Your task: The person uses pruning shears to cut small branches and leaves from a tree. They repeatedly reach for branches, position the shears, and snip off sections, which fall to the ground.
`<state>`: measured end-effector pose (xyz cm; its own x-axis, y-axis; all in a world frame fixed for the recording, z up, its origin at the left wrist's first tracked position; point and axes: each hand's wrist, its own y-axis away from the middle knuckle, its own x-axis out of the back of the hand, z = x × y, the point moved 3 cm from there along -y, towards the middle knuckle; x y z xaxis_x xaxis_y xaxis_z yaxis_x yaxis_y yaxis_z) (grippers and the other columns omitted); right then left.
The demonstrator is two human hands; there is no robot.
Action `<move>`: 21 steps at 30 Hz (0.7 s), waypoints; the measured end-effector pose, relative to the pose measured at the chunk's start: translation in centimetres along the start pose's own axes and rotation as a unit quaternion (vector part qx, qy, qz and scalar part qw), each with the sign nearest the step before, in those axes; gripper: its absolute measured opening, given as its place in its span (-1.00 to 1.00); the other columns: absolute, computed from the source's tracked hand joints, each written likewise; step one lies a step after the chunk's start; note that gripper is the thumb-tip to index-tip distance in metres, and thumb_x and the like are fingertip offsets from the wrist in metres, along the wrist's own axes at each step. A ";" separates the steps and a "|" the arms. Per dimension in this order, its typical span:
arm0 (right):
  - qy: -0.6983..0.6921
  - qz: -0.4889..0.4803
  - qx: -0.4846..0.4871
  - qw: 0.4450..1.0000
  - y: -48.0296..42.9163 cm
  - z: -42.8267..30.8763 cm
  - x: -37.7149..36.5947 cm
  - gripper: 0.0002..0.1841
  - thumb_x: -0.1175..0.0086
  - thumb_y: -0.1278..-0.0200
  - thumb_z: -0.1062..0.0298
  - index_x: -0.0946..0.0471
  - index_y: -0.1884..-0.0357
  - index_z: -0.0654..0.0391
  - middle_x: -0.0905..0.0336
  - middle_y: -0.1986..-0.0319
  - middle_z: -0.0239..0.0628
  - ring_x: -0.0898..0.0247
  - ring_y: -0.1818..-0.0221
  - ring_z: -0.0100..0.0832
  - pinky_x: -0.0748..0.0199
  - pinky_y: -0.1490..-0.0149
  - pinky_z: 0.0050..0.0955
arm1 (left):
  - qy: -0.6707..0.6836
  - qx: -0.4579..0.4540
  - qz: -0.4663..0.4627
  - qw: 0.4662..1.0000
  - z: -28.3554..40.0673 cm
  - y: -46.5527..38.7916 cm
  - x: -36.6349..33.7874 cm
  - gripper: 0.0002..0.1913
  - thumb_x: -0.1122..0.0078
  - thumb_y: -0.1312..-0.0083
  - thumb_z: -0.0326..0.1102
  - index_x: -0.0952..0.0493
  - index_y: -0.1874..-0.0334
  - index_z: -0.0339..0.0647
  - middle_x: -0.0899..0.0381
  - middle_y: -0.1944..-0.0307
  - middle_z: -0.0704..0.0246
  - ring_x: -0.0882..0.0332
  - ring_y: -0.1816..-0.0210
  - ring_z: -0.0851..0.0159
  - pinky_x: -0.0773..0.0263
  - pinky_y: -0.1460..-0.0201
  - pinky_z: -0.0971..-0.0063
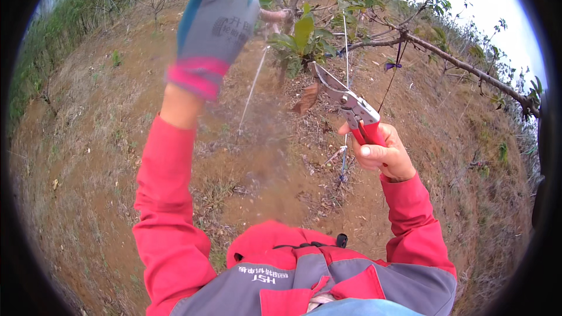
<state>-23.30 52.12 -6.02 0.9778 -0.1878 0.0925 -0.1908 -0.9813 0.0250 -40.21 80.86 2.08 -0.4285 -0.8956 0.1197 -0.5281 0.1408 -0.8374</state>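
Observation:
My left hand [219, 22], in a grey and teal glove with a pink cuff, is raised against a tree branch [274, 15] at the top. Its back faces me and hides the fingers' inner side, so its grip cannot be made out. My bare right hand [382, 151] holds pruning shears [349, 101] by their red handles. Their metal blades point up and left, just below a cluster of green leaves [303, 39]. A dry brown leaf [307, 98] shows beside the blade tips.
A long branch [465, 63] reaches across the upper right, with a purple tie [393, 66] and a dark cord on it. A white string [345, 30] runs down near the shears, and another white string [253, 83] slants towards the soil. Dry grass and litter cover the sloping ground [109, 140].

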 end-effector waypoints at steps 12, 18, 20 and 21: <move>-0.055 0.027 0.044 0.997 -2.5 4.7 1.3 -0.14 -0.35 -0.27 0.09 -0.29 -0.52 0.31 -0.48 0.23 -0.43 -0.45 0.23 -0.52 -0.40 0.07 -0.43 | -0.007 -0.020 0.053 0.998 -2.7 -6.6 -1.8 -0.82 -0.12 -0.34 -0.25 -0.72 0.31 0.02 -0.70 0.27 0.34 -0.59 -0.09 0.18 -0.09 -0.66 0.14; -0.045 0.060 0.055 0.996 -4.9 4.0 2.8 -0.15 -0.34 -0.27 0.05 -0.31 -0.50 0.28 -0.48 0.18 -0.40 -0.44 0.19 -0.50 -0.36 0.01 -0.45 | -0.058 -0.031 -0.012 0.998 -3.6 -11.4 -4.1 -0.79 -0.13 -0.31 -0.30 -0.78 0.21 0.05 -0.77 0.26 0.34 -0.66 -0.05 0.20 -0.16 -0.59 0.19; 0.030 0.071 0.056 0.995 -6.2 3.1 3.8 -0.18 -0.37 -0.28 0.03 -0.36 -0.49 0.23 -0.46 0.18 -0.47 -0.39 0.18 -0.56 -0.31 0.00 -0.50 | -0.042 -0.026 0.055 0.997 -3.2 -12.5 -4.2 -0.80 -0.11 -0.35 -0.29 -0.75 0.23 0.06 -0.76 0.28 0.34 -0.67 0.01 0.22 -0.25 -0.51 0.22; 0.095 0.087 0.077 0.989 -7.2 2.5 4.3 -0.19 -0.38 -0.28 0.02 -0.38 -0.49 0.22 -0.45 0.19 -0.49 -0.37 0.17 -0.58 -0.30 0.00 -0.51 | -0.015 -0.020 0.102 0.995 -3.1 -12.9 -4.1 -0.80 -0.08 -0.40 -0.27 -0.73 0.25 0.08 -0.75 0.30 0.34 -0.68 0.06 0.23 -0.31 -0.44 0.24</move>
<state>-17.47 58.22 -8.28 0.8944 -0.3580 0.2681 -0.3258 -0.9322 -0.1578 -33.92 84.06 14.07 -0.5084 -0.8585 -0.0662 -0.4609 0.3362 -0.8213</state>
